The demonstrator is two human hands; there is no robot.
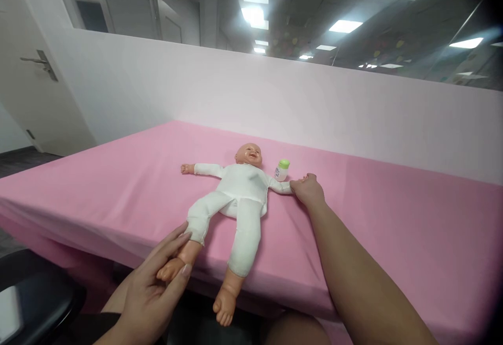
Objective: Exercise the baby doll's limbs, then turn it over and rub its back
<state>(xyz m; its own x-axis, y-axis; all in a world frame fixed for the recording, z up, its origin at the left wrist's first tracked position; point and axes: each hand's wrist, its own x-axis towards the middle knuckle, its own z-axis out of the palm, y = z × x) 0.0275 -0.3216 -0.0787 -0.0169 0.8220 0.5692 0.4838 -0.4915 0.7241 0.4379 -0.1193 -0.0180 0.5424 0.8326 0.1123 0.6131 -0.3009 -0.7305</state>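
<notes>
A baby doll [247, 188] with a soft white cloth body lies on its back on the pink-covered table, arms spread and feet past the front edge. My left hand [153, 282] cups the doll's foot on the left, its fingers along the lower leg and the thumb on the other side. At the doll's arm on the right, my right hand [308, 190] is closed round the doll's small hand, most of which is hidden. Just above that arm stands a small clear bottle with a green cap [282, 170].
The pink cloth [393, 230] drapes over the table's front edge. Behind it runs a low white wall [275, 99] with glass or a mirror above. A black chair [39, 287] with a white object on it is at the lower left, and a door [35, 62] stands at the far left.
</notes>
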